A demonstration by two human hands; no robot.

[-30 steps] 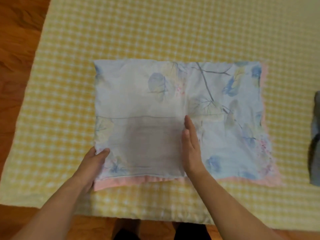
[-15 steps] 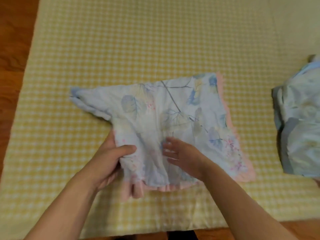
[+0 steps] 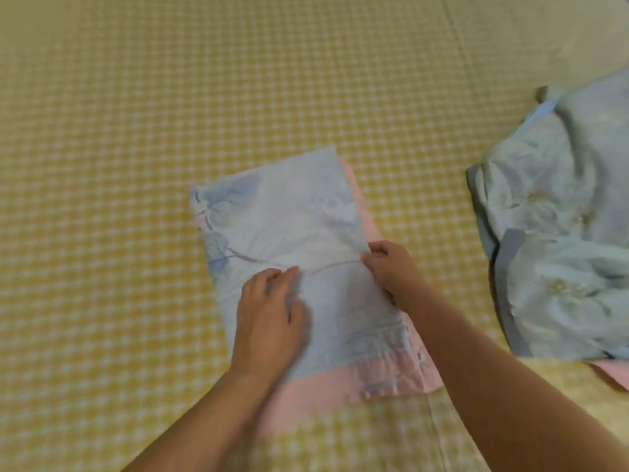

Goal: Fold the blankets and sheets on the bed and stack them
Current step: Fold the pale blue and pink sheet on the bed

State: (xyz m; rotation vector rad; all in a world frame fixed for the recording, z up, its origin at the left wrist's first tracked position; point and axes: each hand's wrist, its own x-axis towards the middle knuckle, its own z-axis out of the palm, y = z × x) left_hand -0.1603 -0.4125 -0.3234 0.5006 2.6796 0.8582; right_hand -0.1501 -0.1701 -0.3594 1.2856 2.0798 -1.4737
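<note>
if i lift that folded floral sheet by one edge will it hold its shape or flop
The floral sheet would likely flop: it looks thin, and it puckers where the right hand pinches it. Probably light too. The layers may slide apart, since the pink trim already sticks out unevenly.

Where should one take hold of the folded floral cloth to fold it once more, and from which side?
Grip the folded floral cloth at its far short edge, coming from above at both corners. It lies flat and long, so probably that end folds toward the pink hem.

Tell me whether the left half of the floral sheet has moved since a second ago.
Yes. The floral sheet now lies folded rightward over itself, covering less of the checked bed cover; both hands rest on it.
</note>
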